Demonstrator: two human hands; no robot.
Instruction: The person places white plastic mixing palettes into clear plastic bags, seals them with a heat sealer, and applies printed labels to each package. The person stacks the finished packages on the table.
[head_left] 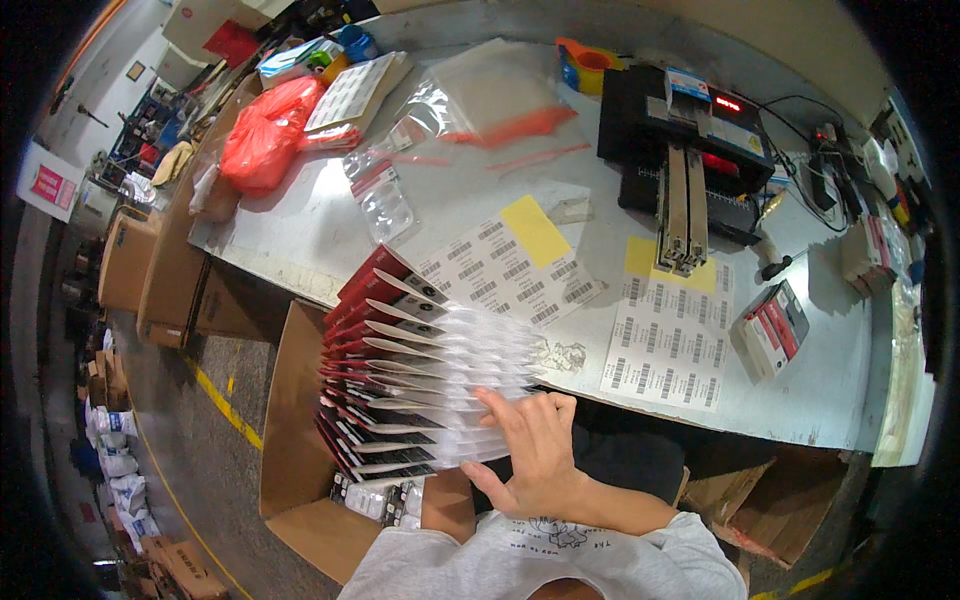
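A tall fanned stack of packs [395, 375] stands before me, over an open cardboard box. Each pack has a red, black and white card at the left and clear plastic at the right. My right hand [540, 440] is at the stack's right side, fingers apart, with the thumb and index finger against the clear plastic ends. My left forearm [448, 505] reaches up under the stack's near end. The left hand itself is hidden behind the packs. More clear packs [385, 500] lie in the cardboard box [285, 410].
Barcode label sheets [668, 340] lie on the white table [810, 400]. A black machine with a metal track [682, 210] stands at the back right. Small boxes [775, 330] sit near the right edge, a red plastic bag [268, 135] and clear bags [500, 90] farther back.
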